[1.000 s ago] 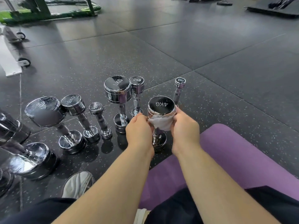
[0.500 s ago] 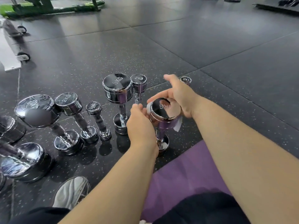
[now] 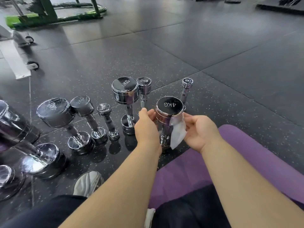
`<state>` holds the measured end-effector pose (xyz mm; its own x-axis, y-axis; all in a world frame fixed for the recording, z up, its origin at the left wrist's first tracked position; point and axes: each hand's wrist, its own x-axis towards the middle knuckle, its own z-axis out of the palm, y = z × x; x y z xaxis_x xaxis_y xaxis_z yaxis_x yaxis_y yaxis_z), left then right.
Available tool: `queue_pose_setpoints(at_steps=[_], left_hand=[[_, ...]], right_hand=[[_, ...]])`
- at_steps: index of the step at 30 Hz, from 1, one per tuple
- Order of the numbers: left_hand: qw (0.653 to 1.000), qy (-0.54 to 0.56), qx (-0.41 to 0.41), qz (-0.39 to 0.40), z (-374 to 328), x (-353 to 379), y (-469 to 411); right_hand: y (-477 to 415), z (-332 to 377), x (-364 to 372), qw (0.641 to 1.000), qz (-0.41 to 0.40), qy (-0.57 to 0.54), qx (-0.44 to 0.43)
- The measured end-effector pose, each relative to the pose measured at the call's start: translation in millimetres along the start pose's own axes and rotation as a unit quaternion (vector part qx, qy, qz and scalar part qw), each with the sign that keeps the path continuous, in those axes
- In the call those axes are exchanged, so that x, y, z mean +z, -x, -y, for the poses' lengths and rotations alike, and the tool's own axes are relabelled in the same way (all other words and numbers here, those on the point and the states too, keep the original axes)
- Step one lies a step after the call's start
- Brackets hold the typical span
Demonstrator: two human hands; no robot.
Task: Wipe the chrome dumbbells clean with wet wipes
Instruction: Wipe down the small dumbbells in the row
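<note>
Mat (image 3: 189, 170) nearest. Left grip (image 3: 146, 127) curls round head of 4KG dumbbell (image 3: 169, 106), which stands upright on floor (image 3: 230, 102) at mat edge. Right grip (image 3: 199, 130) pinches wipe (image 3: 178, 134) against head's side. Risk: hard sideways rub tips top-heavy dumbbell into 5KG dumbbell (image 3: 125, 91) just behind; wet chrome may slip.

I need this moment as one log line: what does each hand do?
stage: wiping 4KG dumbbell | left hand: grips its head | right hand: holds wipe at head's side | dumbbell: upright on floor
</note>
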<state>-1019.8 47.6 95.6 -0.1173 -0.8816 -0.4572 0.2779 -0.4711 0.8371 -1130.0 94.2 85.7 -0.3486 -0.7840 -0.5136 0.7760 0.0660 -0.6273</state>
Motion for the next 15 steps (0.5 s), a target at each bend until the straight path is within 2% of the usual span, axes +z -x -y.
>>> queue_pose_setpoints(at_steps=[9, 13, 15], left_hand=[[0.997, -0.028, -0.049, 0.051, -1.7, -16.7, 2.0], [0.995, -0.044, -0.039, 0.084, -7.8, -14.1, -3.5], [0.993, -0.060, -0.025, 0.104, -7.9, -12.0, -5.6]], right_hand=[[7.8, -20.2, -0.5, 0.992, -0.049, 0.114, -0.018], [1.2, -12.3, 1.9, 0.995, -0.074, 0.030, -0.054], [-0.9, -7.0, 5.0, 0.994, -0.079, 0.024, -0.069]])
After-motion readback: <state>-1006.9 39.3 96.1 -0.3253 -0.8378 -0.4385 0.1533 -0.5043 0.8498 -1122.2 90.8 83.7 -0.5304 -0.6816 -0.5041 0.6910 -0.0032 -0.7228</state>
